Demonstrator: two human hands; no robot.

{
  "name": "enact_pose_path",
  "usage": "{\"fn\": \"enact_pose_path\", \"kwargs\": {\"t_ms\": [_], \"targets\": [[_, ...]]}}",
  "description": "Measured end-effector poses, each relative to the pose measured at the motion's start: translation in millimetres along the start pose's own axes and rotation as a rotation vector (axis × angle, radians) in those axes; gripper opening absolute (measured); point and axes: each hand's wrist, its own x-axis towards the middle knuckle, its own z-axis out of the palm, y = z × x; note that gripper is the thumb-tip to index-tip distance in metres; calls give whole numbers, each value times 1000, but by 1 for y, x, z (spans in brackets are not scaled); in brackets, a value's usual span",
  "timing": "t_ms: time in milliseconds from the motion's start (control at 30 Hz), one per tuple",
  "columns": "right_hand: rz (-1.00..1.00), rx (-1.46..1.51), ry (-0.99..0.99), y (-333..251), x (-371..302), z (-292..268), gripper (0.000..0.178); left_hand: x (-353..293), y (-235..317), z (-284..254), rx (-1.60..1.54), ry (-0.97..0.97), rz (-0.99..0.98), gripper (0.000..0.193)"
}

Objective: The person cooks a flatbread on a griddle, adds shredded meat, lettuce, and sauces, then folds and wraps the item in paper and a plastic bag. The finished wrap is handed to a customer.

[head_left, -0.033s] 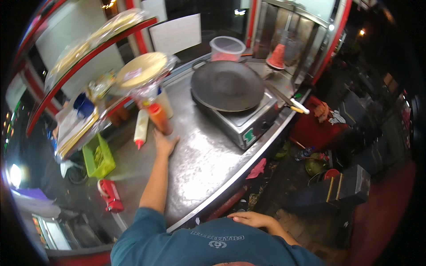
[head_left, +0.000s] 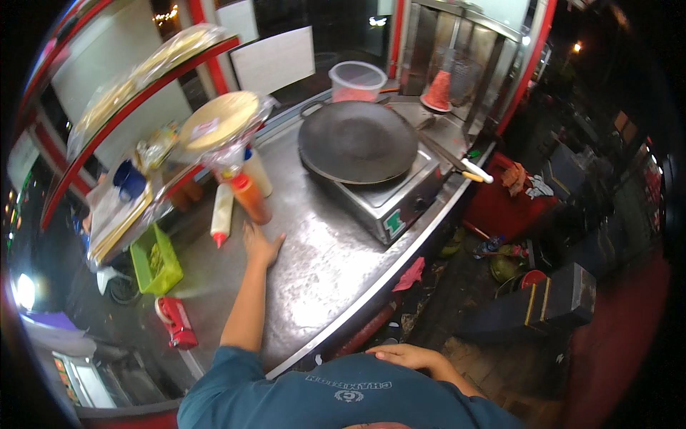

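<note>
My left hand (head_left: 262, 247) lies on the steel counter (head_left: 314, 254) with its fingers spread, holding nothing. Just beyond its fingertips stands a squeeze bottle of orange-red sauce (head_left: 250, 199); whether they touch it I cannot tell. Beside that bottle is a pale squeeze bottle with a red tip (head_left: 221, 214), and a whitish bottle (head_left: 256, 174) stands behind. My right hand (head_left: 406, 355) rests against the front of my dark teal shirt, fingers extended and nothing in them. Farther off to the right, a wide black griddle pan (head_left: 359, 141) sits on a steel stove (head_left: 389, 204).
Flatbreads (head_left: 220, 120) in plastic lie on a red-edged shelf. A green basket (head_left: 170, 272) and a red-and-white object (head_left: 176, 323) are at left. Two knives (head_left: 457, 163) lie right of the stove. A clear tub (head_left: 357, 77) and meat cone (head_left: 438, 91) stand behind.
The whole view has shifted slightly, so the counter things appear a little farther left. Both hands keep about the same places and poses.
</note>
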Motion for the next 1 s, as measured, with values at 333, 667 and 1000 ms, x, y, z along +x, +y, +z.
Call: {"fn": "enact_pose_path", "kwargs": {"t_ms": [333, 667, 1000], "targets": [[-165, -118, -298, 34, 6, -116, 56, -225, 71, 19, 224, -226, 126, 99], [-232, -958, -557, 30, 36, -233, 57, -300, 230, 34, -732, -1139, 121, 74], [-437, -219, -706, 29, 8, -245, 65, -329, 107, 179, -279, -1021, -118, 63]]}}
